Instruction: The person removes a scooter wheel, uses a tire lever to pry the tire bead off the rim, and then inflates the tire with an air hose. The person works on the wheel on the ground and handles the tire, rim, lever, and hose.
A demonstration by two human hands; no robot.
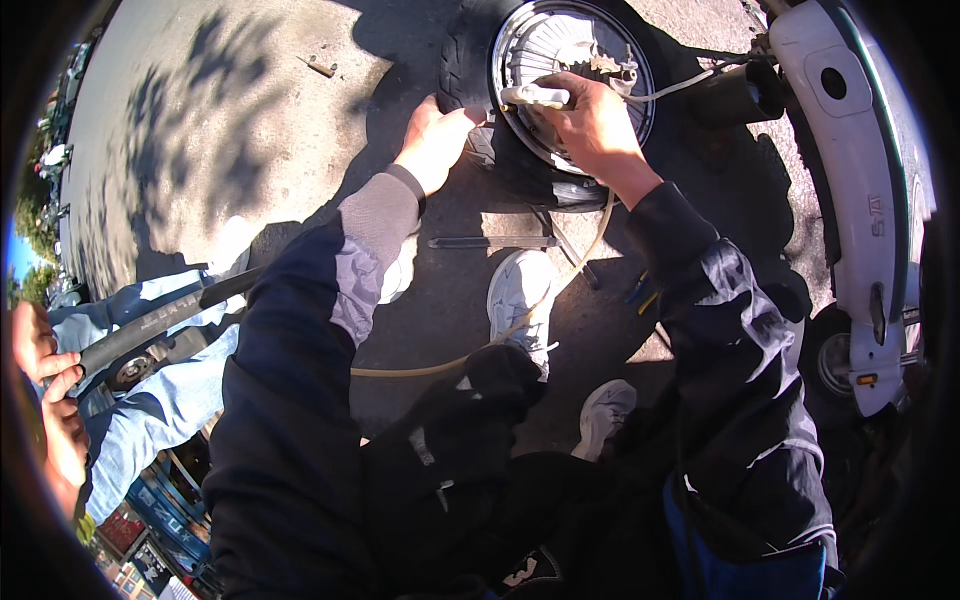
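Note:
A wheel with a black tyre (465, 60) and a silver hub (540, 45) lies on the ground ahead of me. My left hand (435, 145) is closed at the tyre's left edge, its fingertips against the rubber. Over the hub, my right hand (592, 125) grips a pale, short-handled piece (535, 95) that looks like an air chuck; its far end is partly covered by my fingers. A tan hose (600, 235) comes up under my right wrist towards that hand. A thin white cable (680, 88) leaves the hub to the right.
A flat dark tyre lever (490, 242) and a second bar (568, 250) lie near my white shoe (520, 290). Yellow-handled tools (647, 302) rest by my right forearm. A white scooter (850, 150) stands at right. At left, another person's hands (55, 380) hold a black tube (170, 318).

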